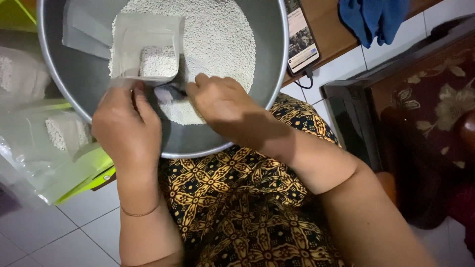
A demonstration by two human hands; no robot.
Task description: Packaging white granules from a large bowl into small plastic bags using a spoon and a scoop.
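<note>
- Pouch [146, 49], small and clear with an open mouth, is held up over a wide metal basin [89, 79], and a little heap of white pellets is seen inside it.
- Nearest the camera, a patterned dark-and-gold fabric [237, 198] is seen spread over the lap, with pale floor tiles [59, 232] beside it.
- A thin bangle [141, 213] is worn on the left wrist.
- The left hand [128, 131] is closed on the lower edge of the pouch, pinching it at the bottom.
- The right hand [222, 106] is curled around something small and dark at the pouch's mouth; what it is cannot be told, as it is mostly hidden by the fingers.
- White pellets [217, 34] are piled in the basin, spreading from under the hands to its far side.
- To the left, filled clear bags [64, 131] of the same pellets are stacked against green-edged packaging.
- Farther off, a phone [302, 34] with a lit screen is laid on a wooden ledge, a cable plugged into it.
- A blue cloth [373, 17] is draped at the far edge of that ledge.
</note>
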